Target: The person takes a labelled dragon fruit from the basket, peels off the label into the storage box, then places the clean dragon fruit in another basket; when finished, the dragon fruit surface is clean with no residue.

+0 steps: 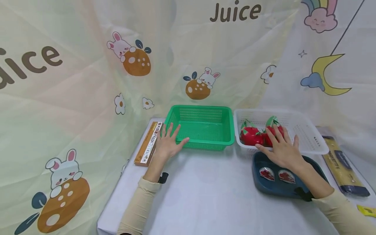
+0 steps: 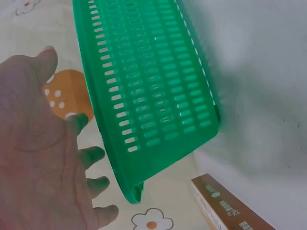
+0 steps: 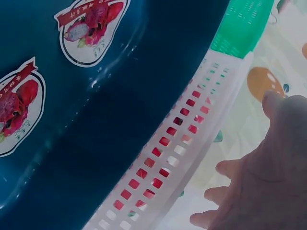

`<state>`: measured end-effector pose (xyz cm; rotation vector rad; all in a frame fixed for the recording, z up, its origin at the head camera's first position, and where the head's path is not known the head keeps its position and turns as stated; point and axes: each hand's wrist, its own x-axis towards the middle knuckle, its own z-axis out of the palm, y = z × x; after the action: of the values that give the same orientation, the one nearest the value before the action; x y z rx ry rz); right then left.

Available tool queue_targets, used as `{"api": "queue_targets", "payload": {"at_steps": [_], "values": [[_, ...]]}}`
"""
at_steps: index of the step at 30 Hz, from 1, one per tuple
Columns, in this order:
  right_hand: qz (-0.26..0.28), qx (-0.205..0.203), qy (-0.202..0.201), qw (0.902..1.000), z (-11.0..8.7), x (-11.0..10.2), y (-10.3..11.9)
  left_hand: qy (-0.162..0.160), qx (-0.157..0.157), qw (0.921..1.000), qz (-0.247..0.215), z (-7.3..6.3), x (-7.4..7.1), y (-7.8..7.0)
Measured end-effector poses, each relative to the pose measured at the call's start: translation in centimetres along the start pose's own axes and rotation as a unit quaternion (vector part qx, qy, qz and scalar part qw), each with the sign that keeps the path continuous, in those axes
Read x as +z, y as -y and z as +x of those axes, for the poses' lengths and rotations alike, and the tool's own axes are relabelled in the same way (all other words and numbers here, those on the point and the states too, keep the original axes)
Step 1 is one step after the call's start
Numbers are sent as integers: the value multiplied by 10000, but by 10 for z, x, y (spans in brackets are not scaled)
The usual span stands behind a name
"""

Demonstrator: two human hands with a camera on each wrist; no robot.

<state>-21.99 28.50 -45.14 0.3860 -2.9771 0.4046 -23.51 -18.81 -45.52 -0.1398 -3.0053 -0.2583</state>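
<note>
My left hand (image 1: 167, 145) has its fingers spread near the left front corner of a green plastic basket (image 1: 202, 132). In the left wrist view the palm (image 2: 43, 148) holds nothing, and the basket's slotted side (image 2: 144, 72) is beside it. My right hand (image 1: 283, 151), also spread, hovers over the front edge of a white basket (image 1: 299, 132). Inside that basket lie two red fruits with green tips, like dragon fruits (image 1: 251, 135); the hand partly hides the right one. Under my right forearm is a dark blue tray (image 1: 261, 187) with two fruit stickers (image 1: 266, 174).
A brown pasta box (image 1: 145, 145) lies at the table's left edge. On the right are a yellow spaghetti packet (image 1: 343, 166) and a small yellow item (image 1: 367, 210), cut off by the frame. A printed cloth (image 1: 176, 49) hangs behind the white-covered table (image 1: 199, 195).
</note>
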Motion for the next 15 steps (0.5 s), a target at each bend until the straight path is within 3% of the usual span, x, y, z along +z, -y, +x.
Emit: {"api": "queue_targets", "payload": {"at_steps": [15], "values": [[33, 62, 43, 10000, 0, -1, -2, 150, -10, 9999, 76, 1, 3, -4]]}}
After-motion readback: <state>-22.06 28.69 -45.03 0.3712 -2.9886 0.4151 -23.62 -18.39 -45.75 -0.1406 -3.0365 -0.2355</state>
